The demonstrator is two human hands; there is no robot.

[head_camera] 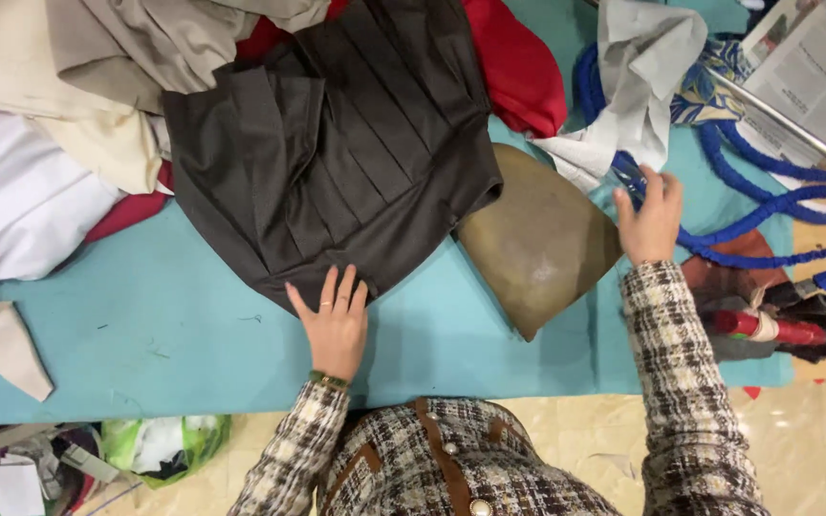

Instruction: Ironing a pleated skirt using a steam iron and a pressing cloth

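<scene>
A dark brown pleated garment (336, 143) lies spread on the turquoise table cover (145, 334). My left hand (335, 320) rests flat on its near edge, fingers apart, holding nothing. My right hand (650, 218) reaches to the right, beside a brown rounded pressing pad (537, 239), with its fingers on a small clear bluish object (628, 177) near the blue coiled hose (767, 205); whether it grips that object is unclear.
Beige, white and red cloths (69, 105) pile at the back left. Grey-white fabric (638, 76) and a newspaper (805, 67) lie back right. A red-handled tool (776, 328) sits at the right edge. A bag of scraps (164, 444) lies on the floor.
</scene>
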